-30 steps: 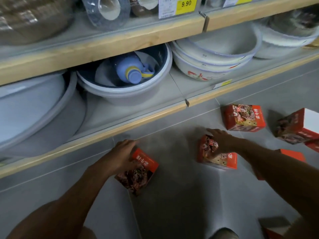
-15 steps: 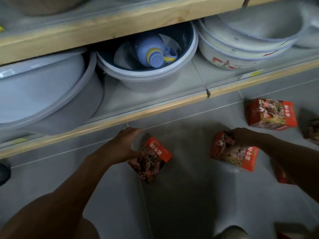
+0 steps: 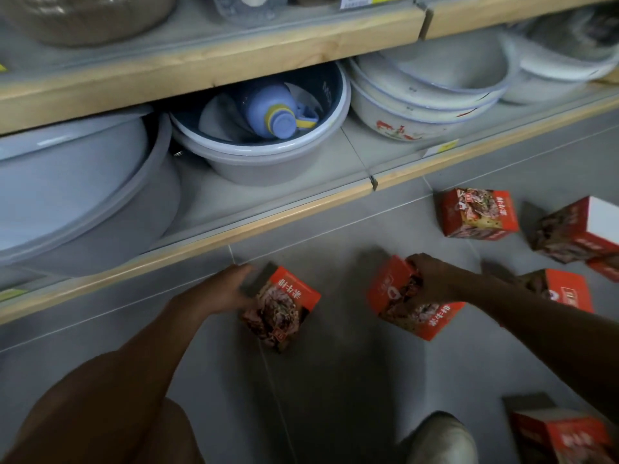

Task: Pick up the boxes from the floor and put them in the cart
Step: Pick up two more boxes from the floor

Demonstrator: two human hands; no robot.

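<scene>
Several red food boxes lie on the grey tiled floor. My left hand [image 3: 222, 291] grips one red box [image 3: 281, 308] by its left side, tilted and lifted off the tiles. My right hand [image 3: 435, 279] closes over the top of a second red box [image 3: 413, 303], also tilted up. More boxes lie to the right: one [image 3: 475, 212] near the shelf base, one with a white face [image 3: 582, 229] at the right edge, one [image 3: 562, 289] behind my right forearm, one [image 3: 562, 437] at the bottom right. No cart is in view.
A wooden-edged shelf [image 3: 234, 229] runs across just beyond the boxes, holding grey basins [image 3: 67, 195], a basin with a blue bottle [image 3: 271, 112] and white bowls [image 3: 418, 105]. My shoe [image 3: 438, 437] shows at the bottom.
Both hands have closed on their boxes and tipped them up from the floor. The view has shifted, so the shelf and boxes sit differently in frame.
</scene>
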